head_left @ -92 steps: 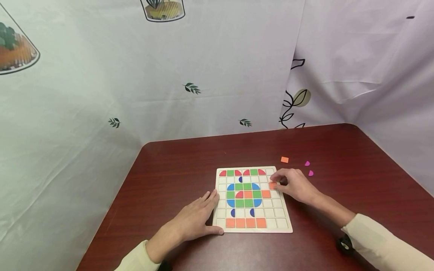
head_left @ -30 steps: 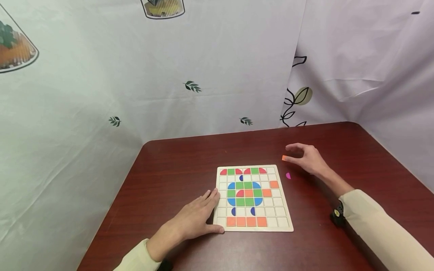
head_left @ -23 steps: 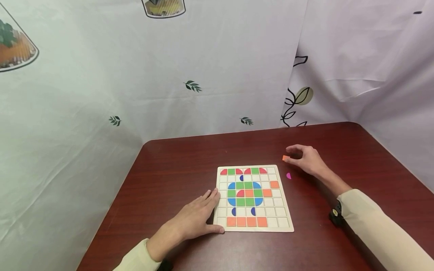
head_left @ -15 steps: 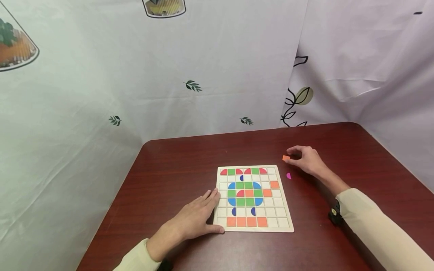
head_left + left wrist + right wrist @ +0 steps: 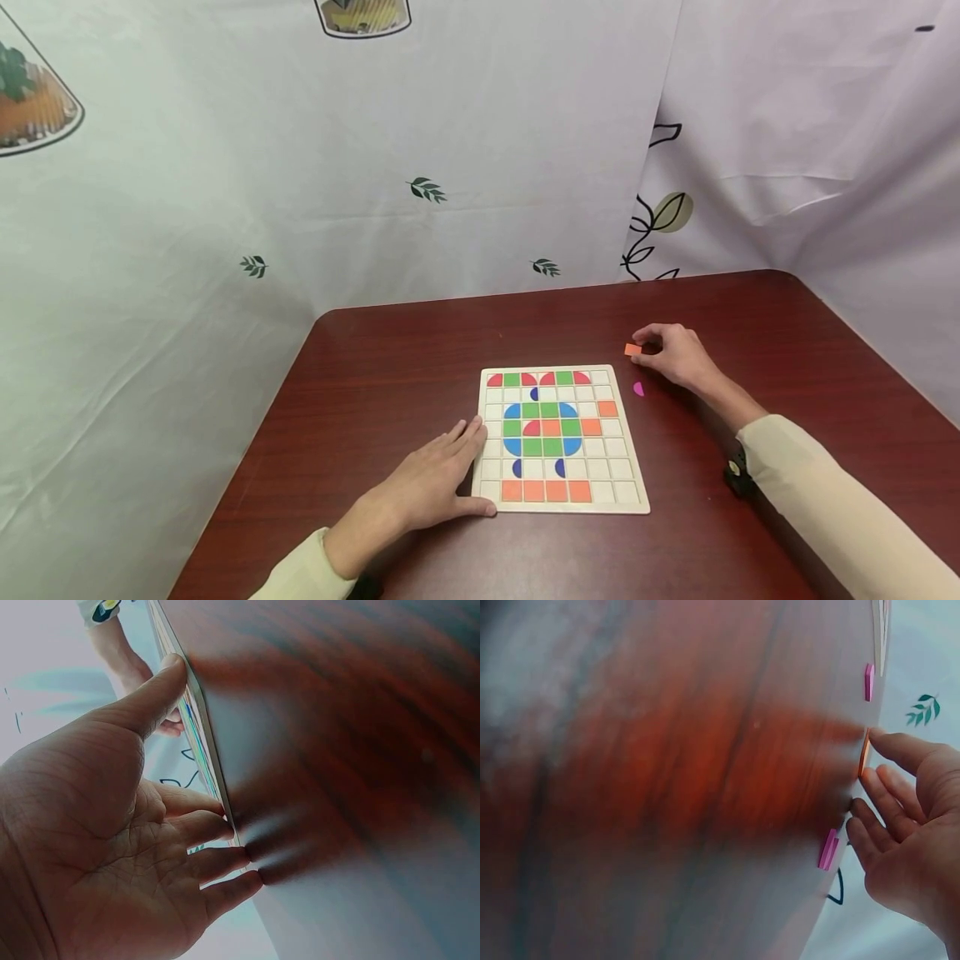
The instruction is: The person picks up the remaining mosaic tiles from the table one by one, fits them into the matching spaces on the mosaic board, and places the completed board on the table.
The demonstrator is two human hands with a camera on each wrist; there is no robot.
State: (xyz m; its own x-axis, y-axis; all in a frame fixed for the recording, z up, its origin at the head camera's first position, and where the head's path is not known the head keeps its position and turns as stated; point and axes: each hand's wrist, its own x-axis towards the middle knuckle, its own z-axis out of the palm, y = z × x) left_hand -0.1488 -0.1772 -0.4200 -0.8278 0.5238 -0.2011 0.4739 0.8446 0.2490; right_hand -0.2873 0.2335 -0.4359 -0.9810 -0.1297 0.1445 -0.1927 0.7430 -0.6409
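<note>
A pale square pattern board [image 5: 491, 468] with a grid of cells lies on the table, partly filled with coloured tiles. My left hand [image 5: 431, 483] rests along its left side, fingers straight at the edge and thumb at the near left corner. Past the board's far right corner, my right hand [image 5: 678, 357] pinches an orange square tile [image 5: 632, 350] between thumb and fingertips. In the right wrist view the orange tile [image 5: 865, 756] is edge-on, close over the tabletop. A pink rounded tile [image 5: 638, 389] lies between that hand and the board.
Another pink tile [image 5: 829, 850] shows beside the right fingers in the right wrist view; the hand hides it in the head view. The dark red table [image 5: 390, 375] ends at a pale printed curtain [image 5: 480, 150] behind and on both sides.
My right hand has left the board's right side, where an orange tile now sits, and has closed its fingers on another orange tile. One pink tile is nearer the board. The left hand stays put.
</note>
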